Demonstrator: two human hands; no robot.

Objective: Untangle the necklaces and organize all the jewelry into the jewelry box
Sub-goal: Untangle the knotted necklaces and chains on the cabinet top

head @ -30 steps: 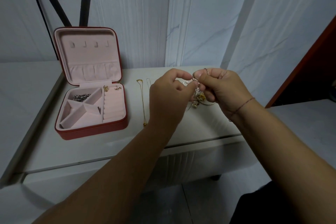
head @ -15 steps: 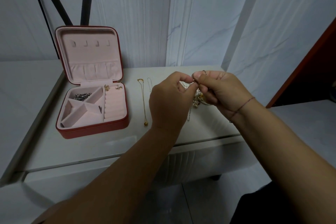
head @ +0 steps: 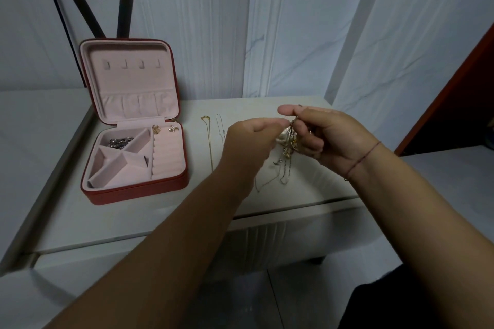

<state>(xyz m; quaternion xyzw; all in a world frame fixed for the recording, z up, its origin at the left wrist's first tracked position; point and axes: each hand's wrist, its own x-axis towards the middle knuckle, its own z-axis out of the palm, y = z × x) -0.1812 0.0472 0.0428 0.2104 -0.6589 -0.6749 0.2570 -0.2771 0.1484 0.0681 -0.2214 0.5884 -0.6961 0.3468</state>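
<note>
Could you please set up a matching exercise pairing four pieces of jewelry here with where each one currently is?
Things:
1 tangled necklaces
2 gold necklace
3 silver chain
4 gold earring

Places:
A lying straight on the table
B in the rear compartment of the jewelry box
C pinched between left hand and right hand
D behind the ring rolls

Pairs: 1-C; 2-A; 3-B; 4-D.

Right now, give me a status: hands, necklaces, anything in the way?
Left hand and right hand both pinch the tangled necklaces, ends dangling. Gold chain, silver chain lie on table between hands and open jewelry box.
</note>
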